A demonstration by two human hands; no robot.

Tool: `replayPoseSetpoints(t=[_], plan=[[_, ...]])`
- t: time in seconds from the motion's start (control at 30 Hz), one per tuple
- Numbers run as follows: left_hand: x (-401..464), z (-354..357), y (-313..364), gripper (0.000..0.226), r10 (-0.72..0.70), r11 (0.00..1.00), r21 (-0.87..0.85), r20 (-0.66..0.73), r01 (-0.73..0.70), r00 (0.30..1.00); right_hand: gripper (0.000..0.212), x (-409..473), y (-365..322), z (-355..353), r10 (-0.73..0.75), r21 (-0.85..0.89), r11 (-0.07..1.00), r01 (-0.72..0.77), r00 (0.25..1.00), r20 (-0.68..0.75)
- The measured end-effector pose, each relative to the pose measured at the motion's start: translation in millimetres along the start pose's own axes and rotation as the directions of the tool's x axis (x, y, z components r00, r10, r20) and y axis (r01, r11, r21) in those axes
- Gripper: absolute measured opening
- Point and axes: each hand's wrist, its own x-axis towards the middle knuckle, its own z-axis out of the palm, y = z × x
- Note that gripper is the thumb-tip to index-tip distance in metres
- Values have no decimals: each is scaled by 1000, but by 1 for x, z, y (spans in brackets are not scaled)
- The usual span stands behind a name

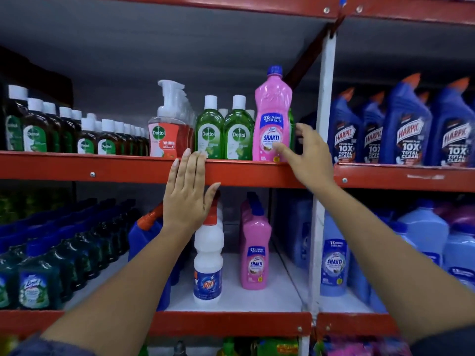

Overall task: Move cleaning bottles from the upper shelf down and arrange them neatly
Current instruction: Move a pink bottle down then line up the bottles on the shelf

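Left hand point(189, 191) flat on shelf rail point(102, 167), right hand point(305, 152) spread beside pink bottle point(272, 116)

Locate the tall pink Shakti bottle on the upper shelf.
Head view, right of centre: the pink Shakti bottle stands at the upper shelf's right end, beside the green Dettol bottles, right hand at its base.

Upper shelf point(128, 165): one pink Shakti bottle point(272, 119), two green Dettol bottles point(223, 132) in front, four blue Harpic bottles point(403, 129) in front at right. Lower shelf point(231, 322): one white Rin bottle point(208, 263) in front. Two hands.
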Motion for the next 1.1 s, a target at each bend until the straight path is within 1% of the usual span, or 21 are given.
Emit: replayPoseSetpoints(t=[0.07,0.13,0.2,0.23,0.37,0.5,0.6,0.7,0.9,1.03,1.1], plan=[[0,1,0,64,-3,1000,0,2,3,1000,59,21,-2,-4,138,186,970,-155,985,103],[0,1,0,65,-5,1000,6,4,5,1000,44,35,-4,-7,215,347,887,-306,937,276],[0,3,0,64,-3,1000,15,2,3,1000,39,44,-3,-9,235,405,816,-413,877,420],[0,3,-1,64,-4,1000,18,4,4,1000,40,45,-3,-11,243,410,797,-444,856,457],[-1,4,-1,65,-10,1000,18,27,9,1000,37,47,0,-12,259,446,759,-475,848,462],[0,3,-1,66,-7,1000,18,27,6,1000,39,49,-5,-17,242,509,738,-442,879,411],[-1,4,-1,66,-9,1000,17,27,8,1000,22,54,-13,-31,204,561,737,-377,915,347],[-1,4,0,66,-4,1000,17,14,3,1000,20,53,-24,-51,158,586,740,-330,932,325],[0,4,-1,66,18,1000,25,-28,-17,999,27,16,-29,-78,136,583,728,-362,909,394],[2,6,0,65,23,999,34,-65,-21,998,44,-27,-15,-79,150,580,695,-426,874,463],[3,6,-1,64,31,999,34,-80,-28,996,42,-51,-6,-75,161,590,668,-455,862,481]])
